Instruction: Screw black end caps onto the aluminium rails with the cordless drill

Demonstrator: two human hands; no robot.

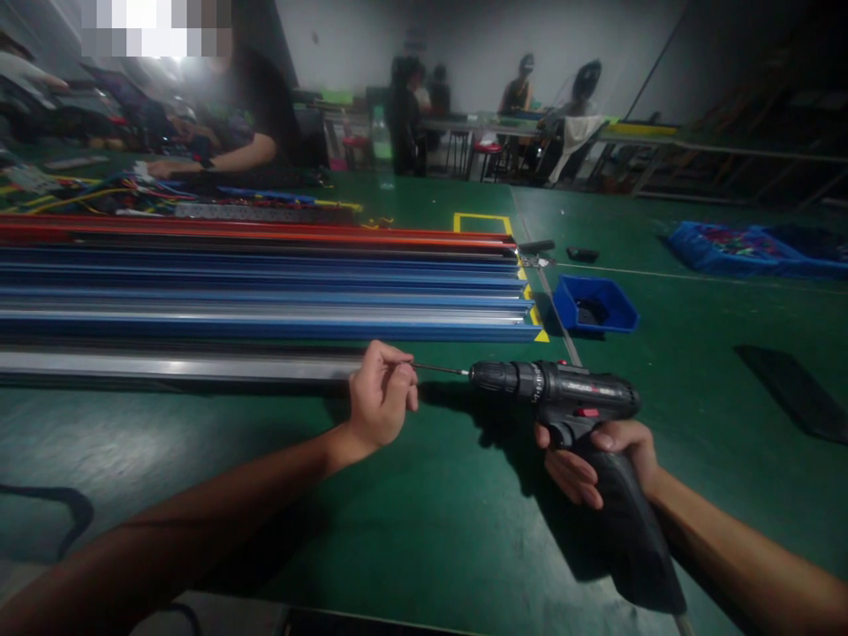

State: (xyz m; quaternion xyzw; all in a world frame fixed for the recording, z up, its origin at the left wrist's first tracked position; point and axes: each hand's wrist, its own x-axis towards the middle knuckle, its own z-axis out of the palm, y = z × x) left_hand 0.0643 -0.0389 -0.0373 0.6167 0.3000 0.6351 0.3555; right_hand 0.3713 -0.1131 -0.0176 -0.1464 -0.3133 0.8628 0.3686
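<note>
My right hand (596,464) is wrapped round the handle of a black power drill (563,389), which points left. A long thin driver bit (441,367) runs from the chuck to my left hand (382,393). The left fingers are closed in a pinch at the tip of the bit; whether a screw is between them is hidden. Just behind that hand lies the end of a long silver metal profile (178,362), flat on the green table (424,530).
Long blue metal profiles (265,309) and a red one (265,230) lie beyond. A blue bin (600,305) of dark parts stands right, with more blue bins (748,252) farther off. A black flat object (795,389) lies at right. Another person's arm (231,159) works among wires.
</note>
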